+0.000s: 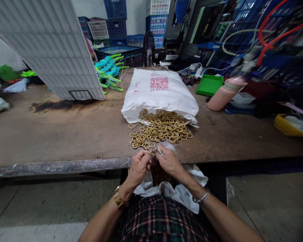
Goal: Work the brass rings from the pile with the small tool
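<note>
At the table's front edge, my left hand [140, 164] is closed, pinching a brass-coloured ring [150, 153] seen nearly edge-on. Close beside it, my right hand [168, 161] is closed around a small, pale, slim tool [160, 152] whose kind I cannot make out. The tool's tip is by the ring; whether they touch is unclear. Just beyond my hands lies a loose heap of brass-coloured rings [164, 129], spilling from the mouth of a white woven sack [138, 87] with red print. Below my hands, an open white bag [197, 174] in my lap holds many dark brownish pieces.
A white ribbed panel [55, 50] stands on the left of the table [96, 134], with turquoise and green plastic parts [111, 72] behind it. To the right are a pink bottle [226, 94], a green tray [209, 84] and a yellow container [290, 127]. Plastic crates [116, 30] are stacked behind.
</note>
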{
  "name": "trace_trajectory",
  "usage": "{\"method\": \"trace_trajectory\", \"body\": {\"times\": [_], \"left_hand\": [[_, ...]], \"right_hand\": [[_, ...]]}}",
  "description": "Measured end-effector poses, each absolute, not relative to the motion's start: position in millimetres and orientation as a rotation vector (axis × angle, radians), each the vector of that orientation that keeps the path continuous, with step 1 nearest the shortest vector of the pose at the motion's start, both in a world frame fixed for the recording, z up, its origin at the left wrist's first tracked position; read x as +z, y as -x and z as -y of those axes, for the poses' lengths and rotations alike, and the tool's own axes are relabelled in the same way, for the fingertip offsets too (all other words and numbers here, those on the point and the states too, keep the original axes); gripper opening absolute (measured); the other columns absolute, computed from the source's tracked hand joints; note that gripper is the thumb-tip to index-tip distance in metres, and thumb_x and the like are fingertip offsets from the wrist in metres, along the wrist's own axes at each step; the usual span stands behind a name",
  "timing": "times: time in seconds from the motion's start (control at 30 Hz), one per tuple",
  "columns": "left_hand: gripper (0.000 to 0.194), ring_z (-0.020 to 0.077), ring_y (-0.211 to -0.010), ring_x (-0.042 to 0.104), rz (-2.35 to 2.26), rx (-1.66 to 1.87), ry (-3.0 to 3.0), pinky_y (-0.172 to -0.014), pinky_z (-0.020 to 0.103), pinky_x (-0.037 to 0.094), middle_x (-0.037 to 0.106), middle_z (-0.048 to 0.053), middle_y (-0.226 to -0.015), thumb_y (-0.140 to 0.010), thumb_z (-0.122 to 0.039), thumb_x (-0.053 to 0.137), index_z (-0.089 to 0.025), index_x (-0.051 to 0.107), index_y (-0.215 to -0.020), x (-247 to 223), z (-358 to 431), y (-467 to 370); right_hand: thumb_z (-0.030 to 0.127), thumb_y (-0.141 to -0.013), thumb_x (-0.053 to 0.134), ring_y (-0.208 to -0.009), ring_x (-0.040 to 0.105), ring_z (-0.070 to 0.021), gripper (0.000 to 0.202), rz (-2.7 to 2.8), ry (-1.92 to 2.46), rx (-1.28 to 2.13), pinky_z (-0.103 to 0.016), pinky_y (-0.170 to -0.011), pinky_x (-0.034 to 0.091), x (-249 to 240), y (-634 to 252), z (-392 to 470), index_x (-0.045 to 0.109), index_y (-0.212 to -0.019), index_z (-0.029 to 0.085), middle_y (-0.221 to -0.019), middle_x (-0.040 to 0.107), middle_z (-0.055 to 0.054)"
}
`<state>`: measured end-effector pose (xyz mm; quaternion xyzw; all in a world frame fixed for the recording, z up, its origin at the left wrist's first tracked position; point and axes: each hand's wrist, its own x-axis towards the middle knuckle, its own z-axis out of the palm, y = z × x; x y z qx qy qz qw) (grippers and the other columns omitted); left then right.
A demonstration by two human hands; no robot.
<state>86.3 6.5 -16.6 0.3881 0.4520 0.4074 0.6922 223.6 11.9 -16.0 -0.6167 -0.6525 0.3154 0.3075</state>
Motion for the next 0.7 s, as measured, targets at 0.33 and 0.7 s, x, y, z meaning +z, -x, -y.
{"method": "trace_trajectory", "body": {"times": [0.33, 0.7], "left_hand": [[0.023, 0.0033, -0.040, 0.034, -1.093, 0.962, -1.084, -0.040, 0.016, 0.027, 0.043, -0.007, -0.051, -0.077, -0.038, 0.052, -0.016, 0.049, -0.072, -19, -6, -84], [0.034, 0.0023, -0.040, 0.037, -0.831, 0.860, -0.656, -0.036, 0.015, 0.024, 0.049, -0.004, -0.061, -0.070, -0.046, 0.061, -0.016, 0.044, -0.071, -3, 7, -88]], "right_hand": [[0.016, -0.075, 0.040, -0.063, 0.054, -0.0157, 0.026, 2.291, 1.807, 0.512, -0.026, -0.056, 0.025, -13, -221, -1, 0.057, -0.094, 0.019, -0.072, 0.063, -0.005], [0.023, -0.086, 0.036, -0.067, 0.057, -0.0156, 0.021, 2.070, 2.111, 0.296, -0.026, -0.056, 0.026, -19, -230, -26, 0.054, -0.096, 0.018, -0.077, 0.063, -0.006]]}}
